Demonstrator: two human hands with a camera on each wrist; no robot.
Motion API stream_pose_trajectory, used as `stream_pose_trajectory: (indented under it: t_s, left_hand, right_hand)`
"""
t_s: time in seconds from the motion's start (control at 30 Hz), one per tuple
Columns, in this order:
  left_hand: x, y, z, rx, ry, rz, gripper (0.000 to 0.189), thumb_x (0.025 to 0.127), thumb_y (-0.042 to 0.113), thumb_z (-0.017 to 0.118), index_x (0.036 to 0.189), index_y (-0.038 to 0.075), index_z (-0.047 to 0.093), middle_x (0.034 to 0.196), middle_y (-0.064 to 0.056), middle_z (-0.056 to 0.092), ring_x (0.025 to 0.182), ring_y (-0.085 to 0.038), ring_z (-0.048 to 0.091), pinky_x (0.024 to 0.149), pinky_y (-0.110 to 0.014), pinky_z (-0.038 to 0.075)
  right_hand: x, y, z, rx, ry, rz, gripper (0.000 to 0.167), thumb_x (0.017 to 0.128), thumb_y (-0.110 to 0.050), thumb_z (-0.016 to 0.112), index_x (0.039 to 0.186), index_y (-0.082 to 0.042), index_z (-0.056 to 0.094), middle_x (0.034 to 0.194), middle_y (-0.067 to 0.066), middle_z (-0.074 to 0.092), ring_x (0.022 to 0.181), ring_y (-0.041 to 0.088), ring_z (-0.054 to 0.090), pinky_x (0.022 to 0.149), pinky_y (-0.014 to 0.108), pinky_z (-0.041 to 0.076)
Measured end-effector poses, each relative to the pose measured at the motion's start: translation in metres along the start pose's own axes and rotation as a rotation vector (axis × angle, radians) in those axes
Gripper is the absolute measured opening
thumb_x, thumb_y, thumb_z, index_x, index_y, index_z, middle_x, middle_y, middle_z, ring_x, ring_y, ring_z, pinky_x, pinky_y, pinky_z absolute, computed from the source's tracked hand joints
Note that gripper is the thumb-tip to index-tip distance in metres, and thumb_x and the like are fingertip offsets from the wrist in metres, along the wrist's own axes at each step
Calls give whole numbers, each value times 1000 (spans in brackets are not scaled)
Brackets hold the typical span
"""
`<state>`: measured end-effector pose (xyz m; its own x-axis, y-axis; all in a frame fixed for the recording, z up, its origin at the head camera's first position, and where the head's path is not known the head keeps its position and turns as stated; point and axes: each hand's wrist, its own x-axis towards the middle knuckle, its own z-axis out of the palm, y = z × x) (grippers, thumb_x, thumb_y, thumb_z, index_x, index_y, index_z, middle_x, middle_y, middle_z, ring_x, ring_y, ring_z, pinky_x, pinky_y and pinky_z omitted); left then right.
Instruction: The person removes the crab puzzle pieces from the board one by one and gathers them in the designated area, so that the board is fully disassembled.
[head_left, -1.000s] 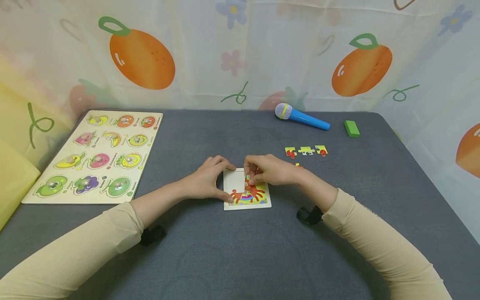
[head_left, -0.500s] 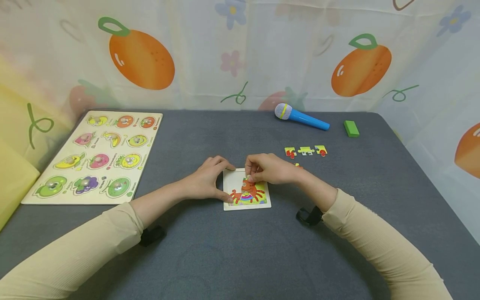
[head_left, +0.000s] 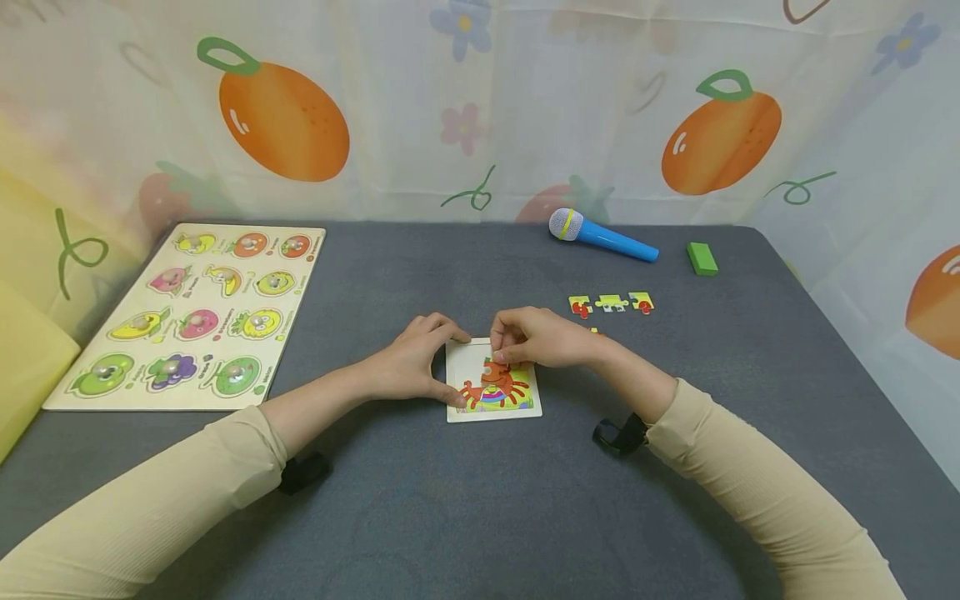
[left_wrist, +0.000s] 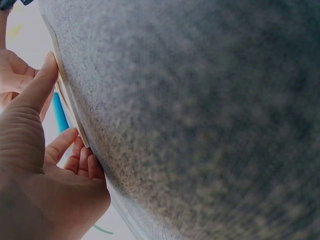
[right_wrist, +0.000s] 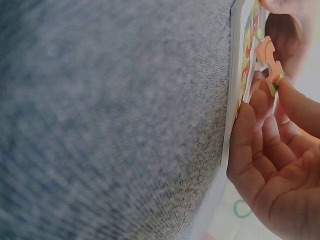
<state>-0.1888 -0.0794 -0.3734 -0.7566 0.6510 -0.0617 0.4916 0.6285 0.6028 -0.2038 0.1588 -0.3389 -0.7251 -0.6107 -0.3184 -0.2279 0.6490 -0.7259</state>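
Observation:
A small square jigsaw tray (head_left: 467,360) with a white frame lies at the table's middle, its lower and right parts filled with a red crab picture. My left hand (head_left: 408,362) holds its left side, thumb at the near corner and fingers at the far one; the left wrist view shows the tray's edge (left_wrist: 73,107) between thumb and fingertips. My right hand (head_left: 543,337) pinches an orange-red puzzle piece (right_wrist: 266,50) between thumb and fingers, tilted close over the tray. The right fingertips hide part of the picture.
Several loose puzzle pieces (head_left: 611,302) lie behind my right hand, one partly hidden by it. Farther back are a blue toy microphone (head_left: 611,239) and a green block (head_left: 702,258). A fruit knob puzzle board (head_left: 300,250) lies at the left, with a printed curtain (head_left: 397,100) behind the table.
The puzzle piece in my right hand has shifted slightly left and turned, showing more of its orange-red face. My left hand and the tray stay put.

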Motion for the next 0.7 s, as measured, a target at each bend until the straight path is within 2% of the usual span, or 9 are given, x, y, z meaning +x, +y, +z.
stream_pose_trajectory:
  t_s: [0.37,0.57,0.7]
  left_hand:
    - [-1,1,0,-5,0,-14,81,67,38,90,134,10,55,134,-10,48,122,-28,41,104,-49,38]
    - [-1,1,0,-4,0,-12,81,67,38,90,134,10,55,133,-10,48,120,-27,41,102,-47,38]
    - [-1,1,0,-1,2,-10,80,67,38,90,134,10,55,133,-10,49,120,-28,42,102,-47,38]
  right_hand:
    - [-1,0,-1,80,3,17,9,97,-15,63,100,-7,60,79,3,62,71,14,55,68,27,49]
    - [-4,0,-6,170,-10,61,11,97,-14,62,103,-5,59,82,4,64,74,14,64,72,31,58]
    - [-6,2,-10,207,-5,56,12,97,-11,61,105,-3,57,84,5,65,73,14,67,71,32,59]
